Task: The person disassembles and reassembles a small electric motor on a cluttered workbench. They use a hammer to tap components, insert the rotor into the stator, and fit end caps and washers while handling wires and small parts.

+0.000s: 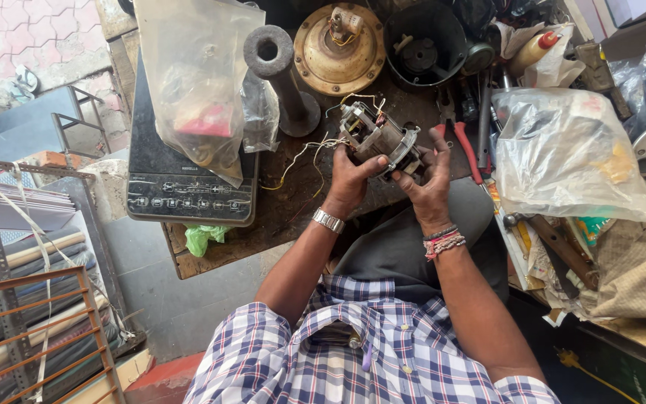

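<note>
The small electric motor (379, 140), bare metal frame with copper windings and thin loose wires trailing off it, looks dense and rigid, so the frame is the place to grip, clear of the fragile wires and coils. It sits just above the dark cluttered surface (293, 202), clasped between both hands. The left hand (349, 178) curls closed on its near end, and the right hand (429, 179) wraps half-closed around its side, red-handled pliers (463, 146) just beyond it.

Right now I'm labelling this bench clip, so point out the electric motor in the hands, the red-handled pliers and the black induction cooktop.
electric motor (377, 137), head view, on its metal body between the hands.
red-handled pliers (466, 150), head view, on a red handle.
black induction cooktop (188, 196), head view, on its control panel.
</note>
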